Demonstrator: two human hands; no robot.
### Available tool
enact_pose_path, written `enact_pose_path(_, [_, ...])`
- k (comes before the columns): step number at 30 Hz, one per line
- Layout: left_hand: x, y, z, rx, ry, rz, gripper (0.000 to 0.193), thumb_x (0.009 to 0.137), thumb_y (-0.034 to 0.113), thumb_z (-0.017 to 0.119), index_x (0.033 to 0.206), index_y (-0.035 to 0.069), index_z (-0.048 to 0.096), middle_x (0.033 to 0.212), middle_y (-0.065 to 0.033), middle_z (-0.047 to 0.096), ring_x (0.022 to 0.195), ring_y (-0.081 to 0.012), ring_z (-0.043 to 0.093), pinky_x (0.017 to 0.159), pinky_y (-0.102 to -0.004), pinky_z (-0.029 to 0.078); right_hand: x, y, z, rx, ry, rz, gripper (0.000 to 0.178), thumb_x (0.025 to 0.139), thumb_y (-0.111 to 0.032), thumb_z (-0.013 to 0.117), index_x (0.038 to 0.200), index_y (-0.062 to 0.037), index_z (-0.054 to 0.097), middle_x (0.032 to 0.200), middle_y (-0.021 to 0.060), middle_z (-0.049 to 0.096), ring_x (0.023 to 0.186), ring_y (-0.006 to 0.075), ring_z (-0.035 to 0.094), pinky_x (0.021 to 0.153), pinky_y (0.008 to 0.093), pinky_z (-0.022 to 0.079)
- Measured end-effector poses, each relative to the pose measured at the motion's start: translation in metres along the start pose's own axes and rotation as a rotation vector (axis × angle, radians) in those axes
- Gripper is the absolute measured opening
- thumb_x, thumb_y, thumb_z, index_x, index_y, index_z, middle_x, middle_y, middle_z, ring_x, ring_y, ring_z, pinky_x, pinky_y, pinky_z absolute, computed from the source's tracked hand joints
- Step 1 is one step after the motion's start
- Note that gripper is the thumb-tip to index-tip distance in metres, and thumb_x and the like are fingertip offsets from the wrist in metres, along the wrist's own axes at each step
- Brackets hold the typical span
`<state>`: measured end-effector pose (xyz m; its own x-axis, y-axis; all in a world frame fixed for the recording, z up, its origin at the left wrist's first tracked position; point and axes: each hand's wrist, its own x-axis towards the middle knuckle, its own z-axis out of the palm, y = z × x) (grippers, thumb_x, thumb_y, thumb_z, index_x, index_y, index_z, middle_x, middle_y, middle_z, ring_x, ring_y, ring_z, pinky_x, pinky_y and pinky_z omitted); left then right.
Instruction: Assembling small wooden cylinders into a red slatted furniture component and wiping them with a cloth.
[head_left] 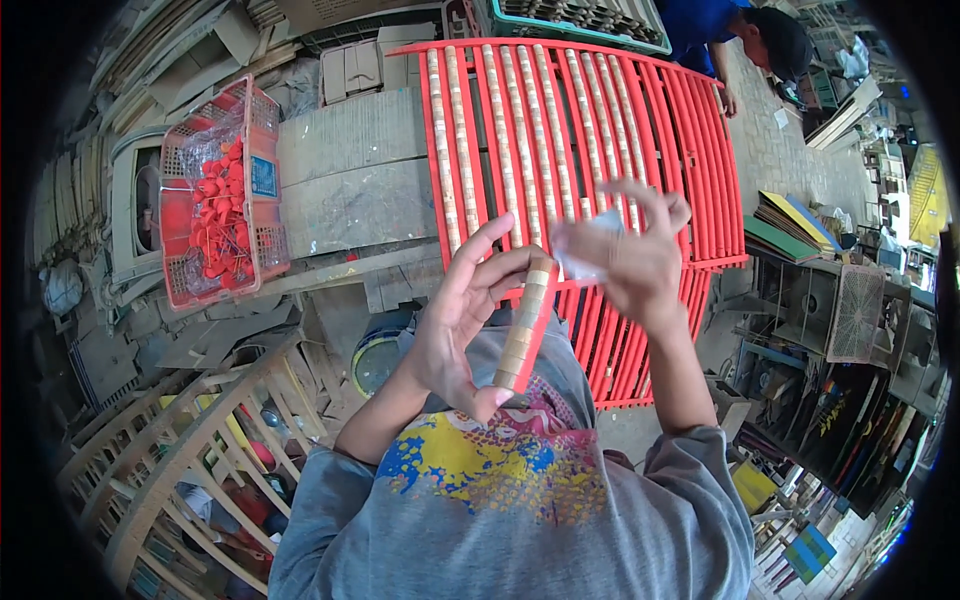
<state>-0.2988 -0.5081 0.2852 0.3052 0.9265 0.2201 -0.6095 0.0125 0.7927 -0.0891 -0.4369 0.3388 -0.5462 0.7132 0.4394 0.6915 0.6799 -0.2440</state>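
Observation:
My left hand (450, 325) is closed on a short row of wooden pieces (525, 325). Thumb and index finger pinch it at its two ends; one long side is red, and the face toward me is bare wood. Beside its upper end is my right hand (643, 262), blurred by motion, with a whitish, sheet-like piece (584, 271) in its fingers. Whether that piece is cloth or paper I cannot tell. Just beyond both hands lies a red slatted rack (590, 280), carrying several long rows of small wooden pieces (500, 130).
A red plastic basket (262, 215) of small red parts stands on the wooden bench (350, 150) at left. A wooden railing (200, 450) is at lower left. A person in blue (690, 35) bends at the far right, near stacked boards (790, 225).

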Motion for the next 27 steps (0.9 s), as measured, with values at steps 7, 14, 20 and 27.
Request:
enact_pose_path(7, [0.003,0.002,0.006,-0.022,0.01,-0.041,0.144,0.051,0.046,0.095,0.155,-0.001,0.007,0.145,-0.0233,0.042,0.135,-0.0305,0.044,0.116,-0.0432,0.03,-0.027,-0.036,-0.01,0.194,0.082,-0.095,0.035,0.064,-0.018,0.074,0.095,-0.0341,0.078,0.093,-0.0077,0.074,0.118,0.0166,0.057,0.099,0.0496,0.024])
enact_pose_path(14, [0.012,0.006,0.015,0.101,-0.034,0.064,0.14,0.054,0.039,0.094,0.155,0.0,0.006,0.145,-0.0226,0.042,0.134,-0.0305,0.046,0.113,-0.0438,0.035,-0.027,0.029,0.006,1.096,0.52,0.429,0.015,0.083,0.014,0.058,0.078,0.0019,0.05,0.115,0.0271,0.063,0.095,0.0266,0.068,0.066,0.0329,0.061])
enact_pose_path(20, [0.024,0.02,0.02,0.494,-0.067,0.039,0.133,0.055,0.027,0.09,0.155,0.002,0.006,0.14,-0.0254,0.047,0.131,-0.0338,0.05,0.114,-0.0481,0.036,-0.033,-0.02,-0.035,1.249,0.153,0.55,0.054,0.076,-0.01,0.079,0.12,-0.0014,0.05,0.131,0.0234,0.048,0.071,0.0203,0.064,0.063,0.0299,0.055])
enact_pose_path(27, [0.041,0.028,0.024,0.636,-0.173,-0.087,0.138,0.054,0.02,0.091,0.157,0.007,0.001,0.143,-0.0256,0.043,0.135,-0.0335,0.045,0.117,-0.0481,0.03,-0.028,-0.012,-0.046,0.741,-0.214,0.336,0.12,0.048,-0.036,0.095,0.148,-0.001,0.037,0.142,0.0214,0.047,0.131,0.0358,0.048,0.099,0.0434,0.047])
